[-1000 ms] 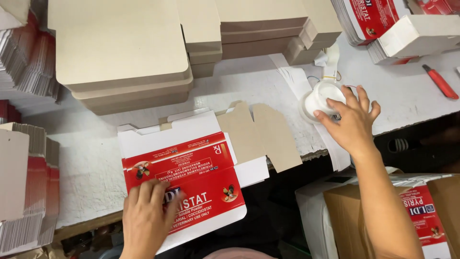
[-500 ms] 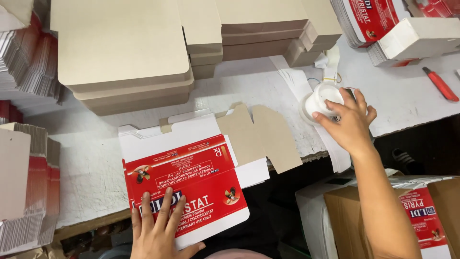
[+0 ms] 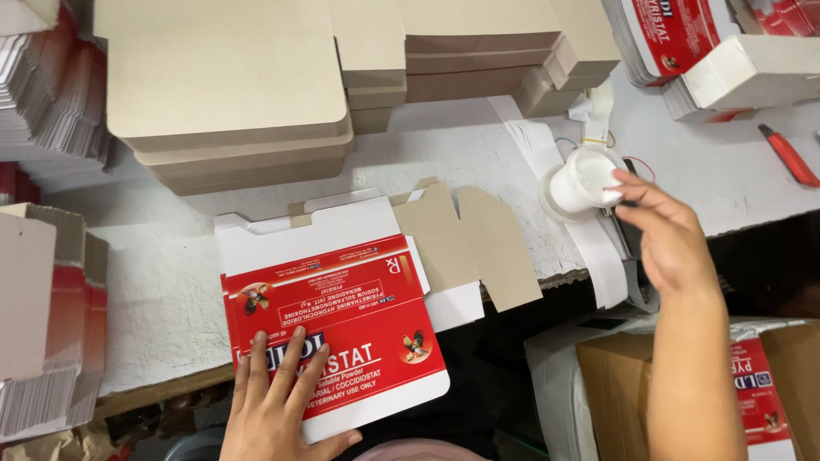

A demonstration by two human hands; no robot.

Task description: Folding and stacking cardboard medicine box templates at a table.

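Observation:
A flat red-and-white carton blank lies printed side up at the near edge of the white table. My left hand rests flat on its lower left part, fingers spread. Two plain brown flaps stick out to the blank's right. My right hand is at a small white glue pot at the right; its fingertips touch the tilted pot's rim and inside.
Tall stacks of brown carton blanks fill the back of the table. More printed blanks stand at the left and top right. A red cutter lies far right. An open cardboard box sits below the table edge.
My right hand has shifted from covering the pot to its right side, and the pot now tilts. My left hand slid slightly right on the blank.

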